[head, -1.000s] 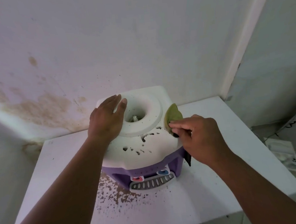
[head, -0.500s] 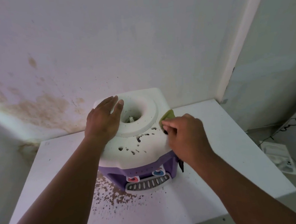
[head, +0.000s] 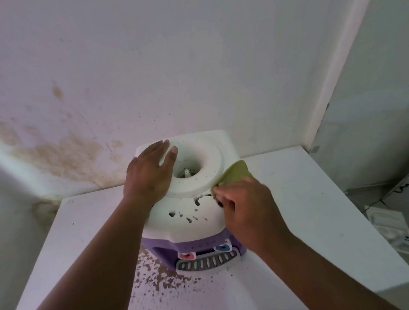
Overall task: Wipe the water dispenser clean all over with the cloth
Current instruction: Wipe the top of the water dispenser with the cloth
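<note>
On the desk point(head: 321, 207), the left hand point(head: 149, 175) lies flat and open on the water dispenser point(head: 190, 218) top to steady it while the right hand point(head: 247, 207) pinches the green cloth point(head: 233, 175) against its right edge, beside the dark splatter.

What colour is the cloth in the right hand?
The cloth is yellowish green, seen in the head view.

The right hand point(head: 247, 212) hid most of the cloth point(head: 235, 174) and the water dispenser's point(head: 190, 218) right side. The left hand point(head: 149, 175) covered its back-left top. Both forearms ran off the bottom edge; the table's point(head: 321, 207) front edge was cut off.
</note>
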### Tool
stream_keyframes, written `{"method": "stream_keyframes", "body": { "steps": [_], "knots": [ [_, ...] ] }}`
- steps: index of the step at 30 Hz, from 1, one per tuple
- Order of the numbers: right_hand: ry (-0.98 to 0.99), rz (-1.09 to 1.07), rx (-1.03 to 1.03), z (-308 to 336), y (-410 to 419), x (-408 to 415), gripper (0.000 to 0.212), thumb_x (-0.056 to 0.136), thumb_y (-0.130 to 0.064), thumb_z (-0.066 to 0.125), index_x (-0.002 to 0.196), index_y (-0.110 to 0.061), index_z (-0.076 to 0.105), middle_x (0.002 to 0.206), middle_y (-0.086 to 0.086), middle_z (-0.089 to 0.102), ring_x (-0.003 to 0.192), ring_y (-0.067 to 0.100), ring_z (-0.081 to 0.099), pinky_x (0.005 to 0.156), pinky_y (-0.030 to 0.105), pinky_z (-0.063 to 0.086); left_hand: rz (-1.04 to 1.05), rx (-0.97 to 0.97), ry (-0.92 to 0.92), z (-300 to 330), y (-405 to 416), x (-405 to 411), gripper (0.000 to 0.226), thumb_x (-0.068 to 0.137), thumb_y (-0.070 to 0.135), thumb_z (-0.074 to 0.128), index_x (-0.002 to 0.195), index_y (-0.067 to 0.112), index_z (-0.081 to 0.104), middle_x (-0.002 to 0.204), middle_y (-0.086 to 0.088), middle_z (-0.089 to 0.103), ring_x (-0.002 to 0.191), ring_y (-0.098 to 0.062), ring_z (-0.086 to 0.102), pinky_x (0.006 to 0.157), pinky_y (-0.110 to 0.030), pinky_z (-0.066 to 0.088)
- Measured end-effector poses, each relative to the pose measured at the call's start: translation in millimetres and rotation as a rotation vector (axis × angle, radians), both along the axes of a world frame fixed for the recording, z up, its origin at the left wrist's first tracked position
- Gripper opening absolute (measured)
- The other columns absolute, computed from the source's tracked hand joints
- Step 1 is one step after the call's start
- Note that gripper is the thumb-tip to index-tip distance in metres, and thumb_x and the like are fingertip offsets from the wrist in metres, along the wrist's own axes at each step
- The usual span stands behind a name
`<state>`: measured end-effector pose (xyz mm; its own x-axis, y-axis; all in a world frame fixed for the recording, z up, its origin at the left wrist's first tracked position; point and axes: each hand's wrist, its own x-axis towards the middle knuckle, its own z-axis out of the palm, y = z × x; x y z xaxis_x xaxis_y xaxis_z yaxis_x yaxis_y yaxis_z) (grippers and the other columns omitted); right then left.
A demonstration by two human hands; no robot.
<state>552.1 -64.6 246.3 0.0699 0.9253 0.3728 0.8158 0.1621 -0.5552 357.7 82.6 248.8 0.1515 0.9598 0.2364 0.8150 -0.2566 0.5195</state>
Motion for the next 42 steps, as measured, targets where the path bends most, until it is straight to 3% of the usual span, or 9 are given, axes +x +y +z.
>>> {"method": "stream_keyframes", "body": {
  "steps": [5, 11, 15, 18, 21, 26, 32, 37, 42],
  "knots": [
    [0.026, 0.003, 0.03, 0.5, 2.2, 11.1, 0.023, 0.088, -0.001, 0.066, 0.091, -0.019, 0.08, 0.082, -0.007, 0.074, 0.078, 0.009, 0.061, 0.072, 0.017, 0.05, -0.006, -0.001, 0.014, -0.2, 1.1, 0.8, 0.058, 0.106, 0.062, 0.03, 0.153, 0.034, 0.047, 0.162, 0.013, 0.042, 0.15, -0.01, 0.034, 0.125, -0.047, 0.025],
    [0.092, -0.233, -0.055, 10.1, 61.1, 35.4, 0.024, 0.089, 0.002, 0.057, 0.088, -0.01, 0.079, 0.084, 0.007, 0.076, 0.085, 0.025, 0.069, 0.081, 0.043, 0.059, -0.005, 0.0, 0.004, -0.3, 2.6, -0.2, 0.058, 0.106, 0.063, 0.03, 0.153, 0.034, 0.048, 0.161, 0.013, 0.042, 0.15, -0.01, 0.034, 0.125, -0.047, 0.025],
    [0.123, -0.242, 0.029, 4.1, 50.4, 29.4, 0.021, 0.091, -0.007, 0.068, 0.094, -0.022, 0.082, 0.085, 0.001, 0.076, 0.079, 0.018, 0.068, 0.08, 0.029, 0.056, -0.003, 0.003, -0.012, -0.9, 5.1, 0.3, 0.058, 0.105, 0.063, 0.031, 0.152, 0.034, 0.049, 0.16, 0.014, 0.044, 0.149, -0.009, 0.035, 0.125, -0.046, 0.026],
    [0.191, -0.174, 0.125, -5.8, 37.2, 17.6, 0.021, 0.088, -0.01, 0.076, 0.103, -0.024, 0.081, 0.092, -0.006, 0.075, 0.076, -0.005, 0.063, 0.078, 0.003, 0.045, -0.001, 0.011, -0.015, -1.9, 6.5, -0.1, 0.057, 0.106, 0.062, 0.031, 0.151, 0.033, 0.05, 0.16, 0.013, 0.045, 0.149, -0.01, 0.037, 0.124, -0.046, 0.027],
    [0.246, -0.088, 0.204, -3.8, 47.5, 10.8, 0.021, 0.087, -0.004, 0.076, 0.103, -0.017, 0.081, 0.09, -0.015, 0.072, 0.08, -0.022, 0.057, 0.081, -0.004, 0.039, -0.001, 0.007, -0.015, -1.2, 7.9, -0.5, 0.057, 0.106, 0.061, 0.031, 0.151, 0.033, 0.05, 0.16, 0.012, 0.045, 0.149, -0.011, 0.037, 0.124, -0.046, 0.028],
    [0.155, 0.005, 0.132, 15.4, 73.0, 8.8, 0.017, 0.088, -0.003, 0.072, 0.089, -0.017, 0.081, 0.086, -0.006, 0.077, 0.083, 0.006, 0.064, 0.081, 0.017, 0.05, 0.007, -0.002, -0.028, -0.6, 8.7, -1.0, 0.055, 0.107, 0.059, 0.031, 0.151, 0.034, 0.051, 0.159, 0.013, 0.046, 0.148, -0.01, 0.037, 0.124, -0.047, 0.028],
    [0.008, 0.178, 0.0, 19.7, 64.7, 8.6, 0.022, 0.093, -0.012, 0.068, 0.095, -0.028, 0.081, 0.088, -0.015, 0.077, 0.084, 0.0, 0.066, 0.079, 0.004, 0.046, -0.013, 0.006, -0.016, -1.8, 10.2, -2.2, 0.057, 0.108, 0.059, 0.027, 0.151, 0.031, 0.051, 0.159, 0.01, 0.047, 0.148, -0.011, 0.038, 0.123, -0.047, 0.029],
    [-0.208, 0.1, -0.19, 46.9, 106.4, 1.9, 0.03, 0.087, 0.005, 0.054, 0.082, -0.016, 0.074, 0.079, 0.001, 0.07, 0.082, 0.02, 0.06, 0.075, 0.039, 0.054, -0.016, 0.005, -0.003, -1.7, 8.2, 0.1, 0.057, 0.107, 0.06, 0.026, 0.152, 0.032, 0.05, 0.16, 0.011, 0.045, 0.148, -0.011, 0.038, 0.123, -0.047, 0.028],
    [-0.269, 0.165, -0.288, 50.6, 99.5, -11.3, 0.032, 0.087, -0.006, 0.062, 0.068, -0.031, 0.065, 0.072, -0.012, 0.065, 0.072, 0.011, 0.063, 0.069, 0.032, 0.056, -0.014, 0.008, -0.032, -1.4, 7.5, -1.7, 0.056, 0.108, 0.058, 0.024, 0.151, 0.033, 0.05, 0.158, 0.012, 0.047, 0.148, -0.01, 0.038, 0.123, -0.048, 0.03]
  ]
}}
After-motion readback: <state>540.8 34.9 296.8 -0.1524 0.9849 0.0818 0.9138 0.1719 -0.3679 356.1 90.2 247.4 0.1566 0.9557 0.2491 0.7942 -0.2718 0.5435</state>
